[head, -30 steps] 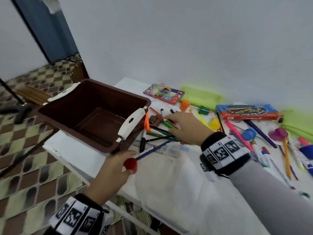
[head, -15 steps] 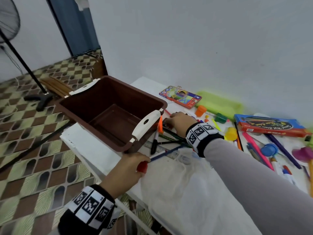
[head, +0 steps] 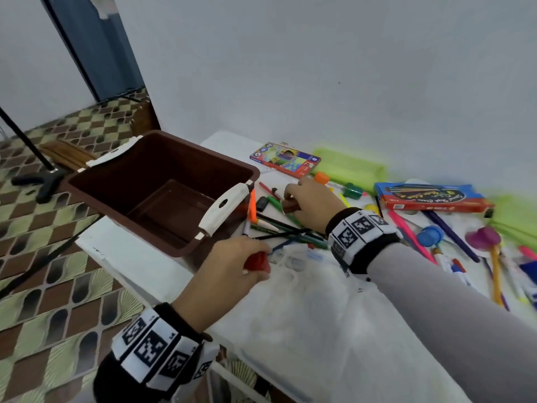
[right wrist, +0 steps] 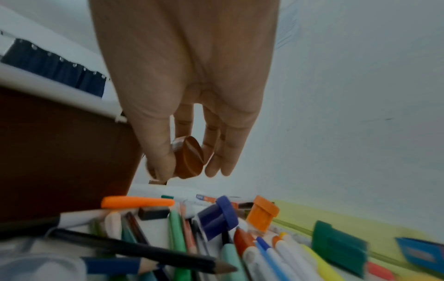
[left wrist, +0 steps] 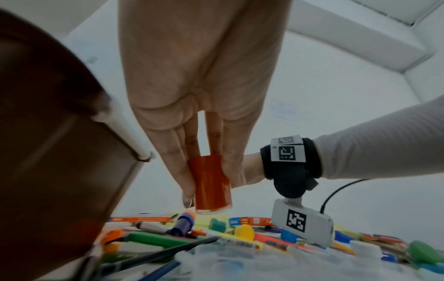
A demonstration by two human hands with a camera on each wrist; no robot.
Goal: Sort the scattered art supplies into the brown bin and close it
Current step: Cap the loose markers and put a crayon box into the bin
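Nearest the viewer, the left hand (head: 229, 267) pinches a small red paint pot (head: 256, 261) between thumb and fingers; the left wrist view shows the pot (left wrist: 211, 182) held by its sides with its base pointing down, lifted clear of the clutter. It hangs just off the near right corner of the brown bin (head: 162, 187), above a clear plastic bag (head: 305, 289) spread over the white table (head: 122, 251).

A little farther and to the right, the right hand (head: 311, 203) has its thumb and fingers curled round a small brown paint pot (head: 289, 206). In the right wrist view that pot (right wrist: 188, 157) is tilted, its round end facing the camera, raised above a pile of pens and pencils (head: 287, 228). An orange marker (head: 252, 205) lies against the bin's right wall, beside its white handle (head: 223, 209).

The bin stands open at the table's left end, with nothing visible inside.

Beyond the hands lie an orange pot (head: 321, 178), a green pot (head: 353, 191), a blue box of brushes (head: 430, 197) to the right and a coloured pencil box (head: 286, 159) near the far edge. A lime green case (head: 351, 167) rests against the wall. More markers and a blue cap (head: 430, 235) are scattered at the right.
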